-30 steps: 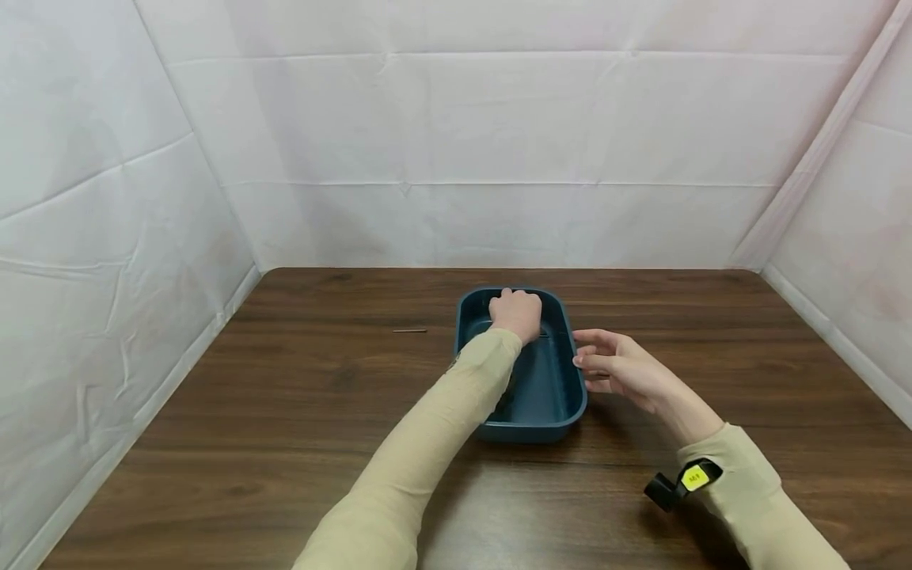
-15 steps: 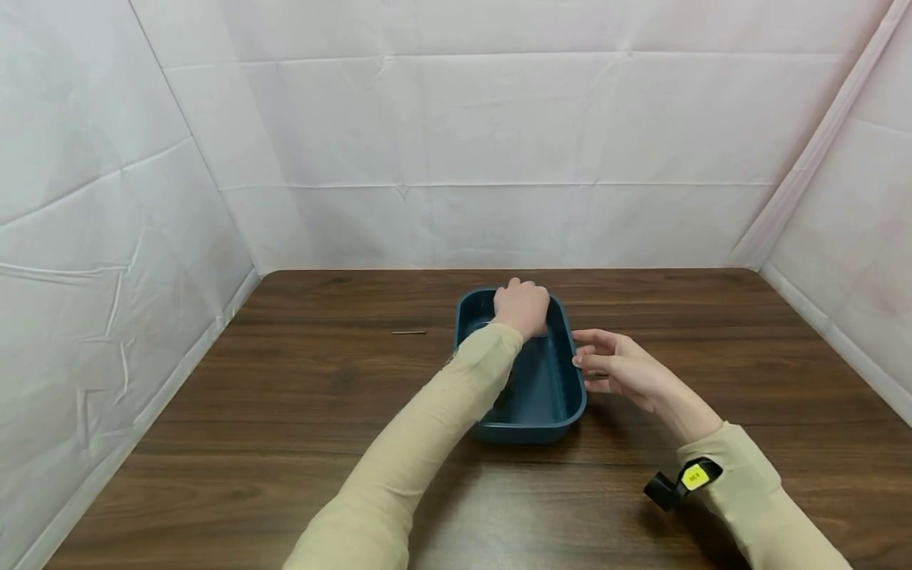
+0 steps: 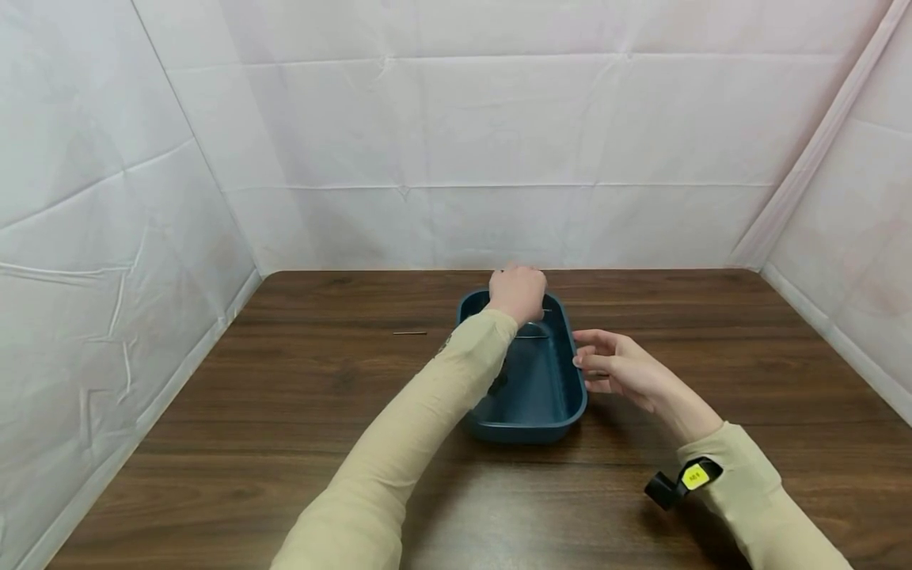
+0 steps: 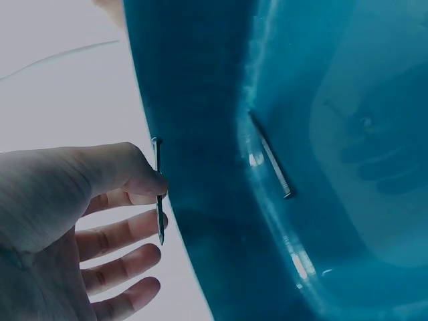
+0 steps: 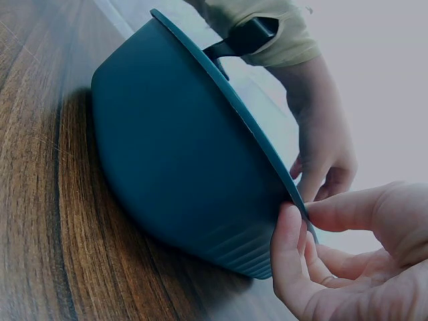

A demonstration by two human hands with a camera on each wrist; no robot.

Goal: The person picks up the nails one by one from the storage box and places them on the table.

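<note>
A dark wooden table (image 3: 299, 412), walled on three sides by white sheeting (image 3: 456, 142), carries a deep blue plastic tub (image 3: 537, 400) at its middle, long side running away from the person. Two arms in beige sleeves (image 3: 420, 443) reach in from the near edge, a small black camera with a yellow tag (image 3: 680, 481) strapped at the right wrist.

The right hand (image 3: 620, 368) rests against the tub's right rim; the right wrist view shows its thumb (image 5: 348, 212) above and forefinger (image 5: 289, 249) below the thin edge, lightly pinching it, the other fingers loosely curled beneath, a grip that looks meant to keep the light tub from sliding while the other hand works.

The left hand (image 3: 518, 291) hovers above the tub's far end. In the left wrist view its thumb (image 4: 100, 170) and forefinger pinch a slim steel nail (image 4: 158, 194), head up and point down, just outside the tub's wall, while the remaining three fingers spread open and hold nothing; a fingertip pinch appears the only practical way to lift something so thin.

A second nail (image 4: 269, 155) lies slanted on the tub's inner wall, and a third nail (image 3: 409, 332) lies flat on the bare wood well to the left of the tub
</note>
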